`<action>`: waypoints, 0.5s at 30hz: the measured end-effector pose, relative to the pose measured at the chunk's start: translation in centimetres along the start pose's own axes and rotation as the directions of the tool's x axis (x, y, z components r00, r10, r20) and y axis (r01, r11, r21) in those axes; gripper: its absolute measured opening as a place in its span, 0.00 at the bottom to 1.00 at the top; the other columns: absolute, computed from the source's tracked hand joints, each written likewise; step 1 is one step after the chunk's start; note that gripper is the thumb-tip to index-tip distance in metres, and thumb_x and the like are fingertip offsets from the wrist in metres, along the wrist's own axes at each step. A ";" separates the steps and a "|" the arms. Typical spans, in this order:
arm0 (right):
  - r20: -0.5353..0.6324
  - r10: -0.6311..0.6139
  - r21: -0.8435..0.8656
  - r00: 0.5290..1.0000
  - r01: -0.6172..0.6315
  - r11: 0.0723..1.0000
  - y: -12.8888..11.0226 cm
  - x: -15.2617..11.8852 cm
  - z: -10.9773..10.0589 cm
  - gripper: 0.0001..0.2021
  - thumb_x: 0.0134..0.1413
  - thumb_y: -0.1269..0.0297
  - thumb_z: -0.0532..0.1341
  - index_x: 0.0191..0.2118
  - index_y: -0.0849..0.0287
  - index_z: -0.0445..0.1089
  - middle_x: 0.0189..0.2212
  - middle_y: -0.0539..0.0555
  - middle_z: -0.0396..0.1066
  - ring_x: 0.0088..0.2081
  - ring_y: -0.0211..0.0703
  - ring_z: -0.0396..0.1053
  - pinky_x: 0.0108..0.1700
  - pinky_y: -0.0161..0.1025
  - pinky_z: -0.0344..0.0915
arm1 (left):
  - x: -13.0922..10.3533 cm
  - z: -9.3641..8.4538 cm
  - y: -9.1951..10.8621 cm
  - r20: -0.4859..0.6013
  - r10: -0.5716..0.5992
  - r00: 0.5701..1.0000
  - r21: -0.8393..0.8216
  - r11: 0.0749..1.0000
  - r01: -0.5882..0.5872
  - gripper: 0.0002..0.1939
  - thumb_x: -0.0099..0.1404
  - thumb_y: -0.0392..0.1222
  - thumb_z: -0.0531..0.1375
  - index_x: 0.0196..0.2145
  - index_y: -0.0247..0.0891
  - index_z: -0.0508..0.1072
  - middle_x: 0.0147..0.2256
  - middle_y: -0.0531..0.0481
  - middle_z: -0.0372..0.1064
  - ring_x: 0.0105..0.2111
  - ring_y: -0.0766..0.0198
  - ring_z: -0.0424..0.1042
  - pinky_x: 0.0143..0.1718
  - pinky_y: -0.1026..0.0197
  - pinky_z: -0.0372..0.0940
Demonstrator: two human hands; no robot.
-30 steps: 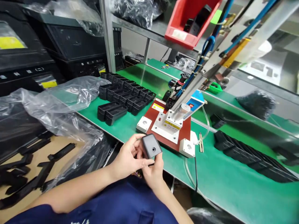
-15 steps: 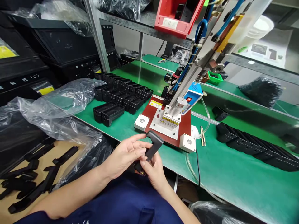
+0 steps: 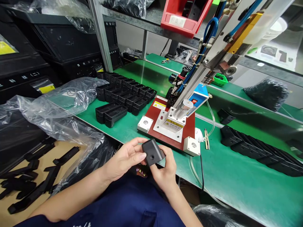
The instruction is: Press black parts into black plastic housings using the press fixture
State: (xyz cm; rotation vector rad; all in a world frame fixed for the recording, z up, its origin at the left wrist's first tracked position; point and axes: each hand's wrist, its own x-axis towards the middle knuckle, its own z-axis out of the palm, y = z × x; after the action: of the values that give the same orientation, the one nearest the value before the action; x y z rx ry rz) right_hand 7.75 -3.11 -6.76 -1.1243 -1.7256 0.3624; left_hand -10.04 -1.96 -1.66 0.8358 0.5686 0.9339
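Between my two hands is a black plastic part (image 3: 152, 152), its face with a round hole turned up toward me. My left hand (image 3: 129, 156) pinches its left side between thumb and fingers. From the right, my right hand (image 3: 164, 168) grips the same part, its fingers partly hidden behind it. Just beyond the hands stands a press (image 3: 175, 118) on a dark red base, with a white button box (image 3: 145, 124) at its front left corner and another button box (image 3: 192, 146) at its front right.
Rows of black plastic trays (image 3: 115, 114) stand left on the green table (image 3: 236, 179). A row of black parts (image 3: 258, 151) lies right. At lower left, an open box lined with clear plastic (image 3: 78, 135) holds loose black parts (image 3: 50, 176). A red bin (image 3: 175, 28) hangs above.
The black part has been turned in my hands, so its holed face shows instead of its long bent side. My right hand has shifted right and up along it.
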 end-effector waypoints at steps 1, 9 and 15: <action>-0.011 -0.055 -0.051 0.998 0.055 0.997 0.1 0.3 -0.2 0.22 0.50 0.72 0.62 0.52 0.56 0.62 0.44 0.56 0.68 0.44 0.48 0.67 0.45 0.50 0.67 | 0.0 -0.1 -0.1 0.005 0.008 1.000 0.022 1.000 -0.008 0.24 0.61 0.46 0.66 0.51 0.37 0.64 0.42 0.46 0.71 0.38 0.68 0.69 0.39 0.67 0.65; -0.048 -0.328 -0.412 0.944 0.280 0.867 0.5 1.3 -1.2 0.25 0.49 0.77 0.55 0.54 0.56 0.64 0.47 0.59 0.67 0.49 0.53 0.65 0.48 0.56 0.63 | 0.4 -0.3 -0.4 -0.049 -0.007 0.999 0.251 0.968 0.019 0.36 0.51 0.51 0.71 0.52 0.38 0.60 0.42 0.46 0.69 0.39 0.63 0.69 0.41 0.62 0.64; -0.075 -0.412 -0.563 0.908 0.302 0.769 0.1 1.2 -1.2 0.21 0.49 0.79 0.54 0.48 0.56 0.69 0.51 0.60 0.66 0.55 0.58 0.60 0.51 0.55 0.59 | 0.6 0.4 -0.3 -0.100 -0.030 0.994 0.431 0.899 0.071 0.36 0.50 0.49 0.71 0.52 0.40 0.60 0.38 0.50 0.65 0.35 0.64 0.67 0.38 0.60 0.65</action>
State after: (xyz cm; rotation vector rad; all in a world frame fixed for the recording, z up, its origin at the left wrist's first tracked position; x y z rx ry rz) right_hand 8.80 -2.35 -5.57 -1.1307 -1.8658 -0.5016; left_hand -9.31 -1.68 -1.68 1.1764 0.8955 0.8097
